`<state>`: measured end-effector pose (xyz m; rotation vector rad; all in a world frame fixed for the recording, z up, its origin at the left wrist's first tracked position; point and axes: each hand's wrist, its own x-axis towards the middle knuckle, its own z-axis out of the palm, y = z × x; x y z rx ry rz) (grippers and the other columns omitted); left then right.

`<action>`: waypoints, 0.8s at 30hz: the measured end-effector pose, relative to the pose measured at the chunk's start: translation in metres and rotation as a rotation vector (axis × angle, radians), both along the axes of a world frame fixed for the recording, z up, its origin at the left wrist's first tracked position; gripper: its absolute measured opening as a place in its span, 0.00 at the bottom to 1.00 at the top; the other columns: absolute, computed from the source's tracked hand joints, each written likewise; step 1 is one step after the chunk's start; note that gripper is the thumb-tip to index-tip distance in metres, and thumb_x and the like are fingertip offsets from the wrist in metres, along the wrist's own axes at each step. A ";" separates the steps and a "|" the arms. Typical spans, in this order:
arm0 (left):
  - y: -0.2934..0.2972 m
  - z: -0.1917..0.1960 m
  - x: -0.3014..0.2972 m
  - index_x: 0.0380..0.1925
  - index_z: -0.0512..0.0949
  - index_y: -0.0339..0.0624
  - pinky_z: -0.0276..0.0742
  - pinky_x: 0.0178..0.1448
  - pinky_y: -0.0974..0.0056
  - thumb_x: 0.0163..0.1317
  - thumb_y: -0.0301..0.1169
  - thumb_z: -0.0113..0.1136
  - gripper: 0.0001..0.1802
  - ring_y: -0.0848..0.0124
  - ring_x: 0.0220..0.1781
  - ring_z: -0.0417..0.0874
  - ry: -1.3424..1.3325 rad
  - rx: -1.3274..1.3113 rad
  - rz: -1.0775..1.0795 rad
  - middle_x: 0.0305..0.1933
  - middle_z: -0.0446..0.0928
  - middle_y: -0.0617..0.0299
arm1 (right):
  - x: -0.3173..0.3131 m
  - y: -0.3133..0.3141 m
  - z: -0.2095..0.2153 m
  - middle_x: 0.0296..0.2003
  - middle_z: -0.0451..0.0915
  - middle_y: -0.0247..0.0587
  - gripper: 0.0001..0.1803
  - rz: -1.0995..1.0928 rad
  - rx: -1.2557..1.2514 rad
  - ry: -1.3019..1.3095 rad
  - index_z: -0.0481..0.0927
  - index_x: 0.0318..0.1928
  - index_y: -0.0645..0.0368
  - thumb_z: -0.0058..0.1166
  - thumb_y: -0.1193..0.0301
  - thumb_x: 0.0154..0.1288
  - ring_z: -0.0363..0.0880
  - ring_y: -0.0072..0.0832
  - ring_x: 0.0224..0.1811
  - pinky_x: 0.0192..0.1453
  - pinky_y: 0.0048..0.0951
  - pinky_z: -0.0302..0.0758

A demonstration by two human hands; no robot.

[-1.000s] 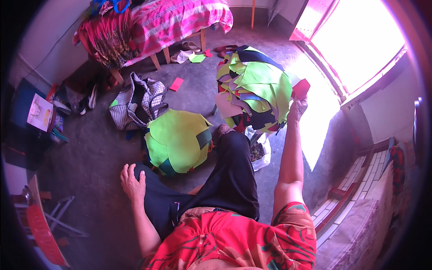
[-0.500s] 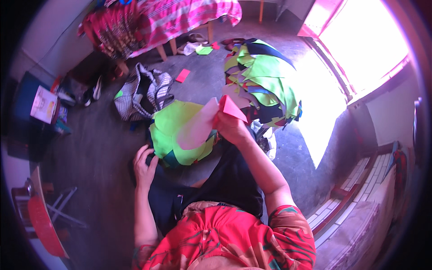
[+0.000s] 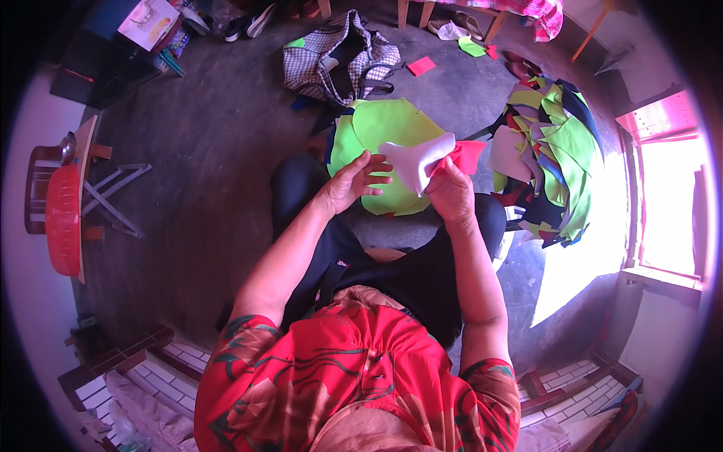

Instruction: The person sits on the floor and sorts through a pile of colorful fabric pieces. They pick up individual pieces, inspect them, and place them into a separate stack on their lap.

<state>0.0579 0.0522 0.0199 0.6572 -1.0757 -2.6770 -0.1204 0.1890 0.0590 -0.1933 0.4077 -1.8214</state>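
Observation:
My right hand pinches a red fabric piece together with a whitish fabric piece, in front of my knees. The whitish piece droops to the left from the grip. My left hand is open, its fingers spread toward the whitish piece; I cannot tell whether they touch it. Beneath both hands lies a stack of bright green fabric pieces, with dark pieces showing at its left edge. To the right rises a large heap of cut fabric pieces, green, navy, grey and red.
A checked bag slumps open beyond the stack. On the dark floor lie a red piece and a green piece, near shoes. A red plastic basin stands at the left, and a bright doorway at the right.
My left hand has come up from the stack's left edge toward the whitish piece. The right hand keeps its grip on the red and whitish pieces. The whole view has turned.

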 end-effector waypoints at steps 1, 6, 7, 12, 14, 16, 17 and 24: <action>-0.001 -0.006 0.001 0.52 0.70 0.45 0.70 0.53 0.62 0.56 0.62 0.53 0.35 0.65 0.55 0.74 -0.052 -0.026 -0.024 0.54 0.73 0.58 | 0.000 -0.001 0.001 0.51 0.75 0.38 0.17 -0.018 -0.025 -0.008 0.67 0.55 0.60 0.46 0.72 0.66 0.71 0.30 0.55 0.63 0.37 0.63; 0.006 -0.020 -0.005 0.54 0.67 0.44 0.64 0.57 0.57 0.56 0.61 0.53 0.37 0.60 0.60 0.68 -0.233 0.023 -0.126 0.57 0.68 0.57 | -0.003 0.003 -0.005 0.52 0.75 0.39 0.18 -0.027 -0.048 -0.039 0.67 0.56 0.61 0.47 0.70 0.66 0.71 0.31 0.56 0.63 0.37 0.64; 0.007 -0.020 -0.007 0.54 0.68 0.44 0.65 0.56 0.57 0.57 0.60 0.53 0.36 0.60 0.59 0.69 -0.234 0.077 -0.133 0.57 0.69 0.57 | -0.001 0.003 -0.003 0.51 0.75 0.38 0.18 -0.014 -0.032 -0.030 0.68 0.55 0.61 0.47 0.70 0.66 0.72 0.30 0.56 0.62 0.37 0.65; 0.016 0.006 -0.015 0.55 0.68 0.43 0.65 0.60 0.55 0.57 0.53 0.57 0.32 0.64 0.56 0.72 0.058 0.199 -0.073 0.56 0.71 0.59 | 0.001 0.003 -0.004 0.50 0.76 0.40 0.16 -0.002 0.000 -0.015 0.69 0.53 0.61 0.47 0.71 0.66 0.73 0.30 0.54 0.61 0.37 0.66; 0.015 0.013 -0.014 0.52 0.71 0.43 0.66 0.60 0.58 0.57 0.46 0.60 0.27 0.66 0.54 0.74 0.157 0.103 0.026 0.54 0.73 0.60 | 0.000 0.000 -0.009 0.49 0.76 0.40 0.15 -0.065 -0.002 0.020 0.69 0.52 0.61 0.47 0.71 0.66 0.73 0.30 0.53 0.61 0.37 0.66; 0.007 0.000 -0.007 0.52 0.72 0.43 0.67 0.60 0.61 0.56 0.38 0.63 0.24 0.68 0.54 0.74 0.060 0.077 0.207 0.51 0.75 0.62 | -0.004 0.000 -0.008 0.47 0.76 0.39 0.13 -0.112 0.049 0.076 0.69 0.51 0.60 0.46 0.71 0.67 0.74 0.30 0.51 0.58 0.36 0.69; 0.003 -0.005 -0.003 0.51 0.72 0.43 0.68 0.59 0.63 0.55 0.35 0.64 0.24 0.69 0.53 0.75 0.008 0.062 0.296 0.50 0.76 0.63 | -0.006 0.000 -0.007 0.47 0.76 0.38 0.13 -0.136 0.073 0.101 0.70 0.50 0.60 0.46 0.71 0.67 0.75 0.30 0.50 0.57 0.36 0.70; -0.019 -0.019 0.006 0.44 0.74 0.39 0.75 0.52 0.64 0.52 0.24 0.62 0.18 0.70 0.44 0.79 -0.103 -0.202 0.521 0.42 0.78 0.62 | -0.006 -0.002 -0.016 0.37 0.78 0.41 0.09 -0.386 0.573 0.359 0.71 0.45 0.58 0.48 0.68 0.67 0.78 0.28 0.35 0.37 0.29 0.76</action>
